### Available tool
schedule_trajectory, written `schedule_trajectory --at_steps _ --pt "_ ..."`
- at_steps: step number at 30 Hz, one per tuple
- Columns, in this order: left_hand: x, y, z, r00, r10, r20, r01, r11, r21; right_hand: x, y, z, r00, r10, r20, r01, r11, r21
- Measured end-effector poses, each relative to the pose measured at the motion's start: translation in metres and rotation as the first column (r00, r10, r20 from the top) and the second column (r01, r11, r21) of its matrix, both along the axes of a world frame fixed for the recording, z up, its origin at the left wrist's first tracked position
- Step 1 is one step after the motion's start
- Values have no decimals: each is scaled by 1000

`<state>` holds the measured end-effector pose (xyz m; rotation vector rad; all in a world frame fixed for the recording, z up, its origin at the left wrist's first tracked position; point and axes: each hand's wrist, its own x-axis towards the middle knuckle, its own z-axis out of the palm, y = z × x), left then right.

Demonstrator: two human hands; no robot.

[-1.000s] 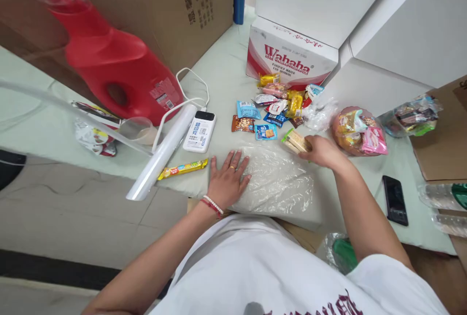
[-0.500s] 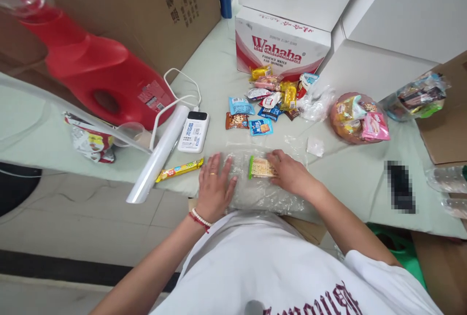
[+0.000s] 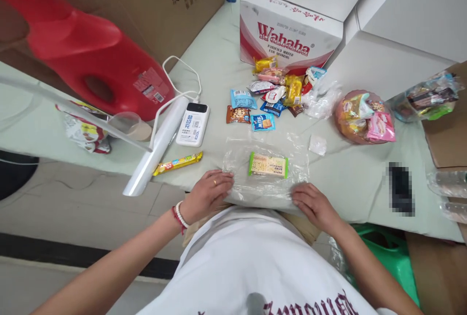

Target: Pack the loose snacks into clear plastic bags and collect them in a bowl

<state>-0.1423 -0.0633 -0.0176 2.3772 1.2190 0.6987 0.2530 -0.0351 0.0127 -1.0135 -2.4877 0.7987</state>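
Observation:
A soda biscuit pack (image 3: 268,165) with green ends lies flat on a sheet of clear plastic film (image 3: 241,186) at the front of the table. My left hand (image 3: 211,192) is at the film's near left corner, fingers curled and pinched on its edge. At the near right corner, my right hand (image 3: 314,205) has its fingers bent over the film's edge, the thumb mostly hidden. Neither hand touches the biscuit pack. Left of the film lies a yellow snack stick (image 3: 178,163).
Several wrapped snacks (image 3: 273,93) are piled before a Wahaba-style water carton (image 3: 288,32). A pink bowl of snacks (image 3: 341,127) stands right. A white power bank (image 3: 193,125), a white film roll (image 3: 140,174) and a red jug (image 3: 109,62) stand left. A small white piece (image 3: 317,145) lies nearby.
My right hand has let go of the biscuit pack and moved toward me to the film's near right corner. My left hand has slid back from lying flat to the near left corner.

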Motion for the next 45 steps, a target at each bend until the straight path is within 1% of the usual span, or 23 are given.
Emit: schedule_trajectory --at_steps 3,5,7,10,12,14,16,18,20,21,22,23,25,26,28,30,32,35,36,38,40,42,45 --pt "5 28 17 984 178 12 -174 972 -156 -1 28 20 997 -78 -24 76 994 -74" --pt "9 51 26 961 269 -66 -277 938 -210 -2 51 28 985 -171 7 171 983 -67" --pt "16 72 29 919 353 -174 -386 895 -223 -6 76 30 965 -247 81 252 966 -56" --pt "25 93 25 826 452 -336 -512 851 -114 -18 110 28 906 -272 323 295 955 -25" --pt "29 98 21 782 512 -355 -544 839 13 -31 127 29 836 -262 482 277 960 41" --pt "27 97 19 763 587 -270 -581 806 112 -46 140 34 800 -280 531 253 959 125" --pt "20 92 22 732 668 -131 -646 743 176 -64 152 38 825 -273 495 214 961 173" --pt "11 83 31 673 739 15 -718 649 252 -82 162 38 871 -197 451 135 977 166" --pt "7 70 45 639 754 154 -747 560 359 -100 171 33 891 -105 441 50 990 133" --pt "9 63 52 665 720 199 -724 556 408 -108 175 29 888 -78 453 26 992 121" --pt "14 56 59 723 656 216 -671 591 447 -114 178 25 876 -70 476 19 994 112" --pt "22 50 63 803 564 194 -582 668 464 -119 180 21 860 -77 505 30 995 100" --pt "46 43 66 945 320 66 -318 852 417 -126 185 16 832 -100 545 88 995 47" --pt "60 42 63 970 242 -24 -216 905 366 -127 187 15 830 -105 547 124 992 2" --pt "84 46 53 966 179 -185 -127 956 263 -125 191 17 855 -86 511 165 980 -112" --pt "100 54 39 945 129 -300 -89 986 143 -119 193 21 904 -61 422 142 977 -162" --pt "107 60 29 925 106 -366 -90 994 61 -110 191 27 951 -44 305 76 993 -91" --pt "107 61 21 909 111 -403 -106 994 33 -97 179 35 987 16 159 -29 996 81" --pt "106 60 21 907 108 -407 -104 994 31 -94 173 37 989 41 141 -54 994 92" --pt "106 57 21 905 99 -414 -99 995 21 -90 163 39 987 58 149 -63 998 30" --pt "106 56 21 906 100 -412 -105 994 10 -90 156 40 984 24 176 -12 998 -69" --pt "106 56 21 911 99 -400 -106 994 4 -92 155 40 977 -70 201 96 987 -125" --pt "106 57 18 925 93 -367 -101 995 0 -100 165 42 932 -204 300 267 946 -186"
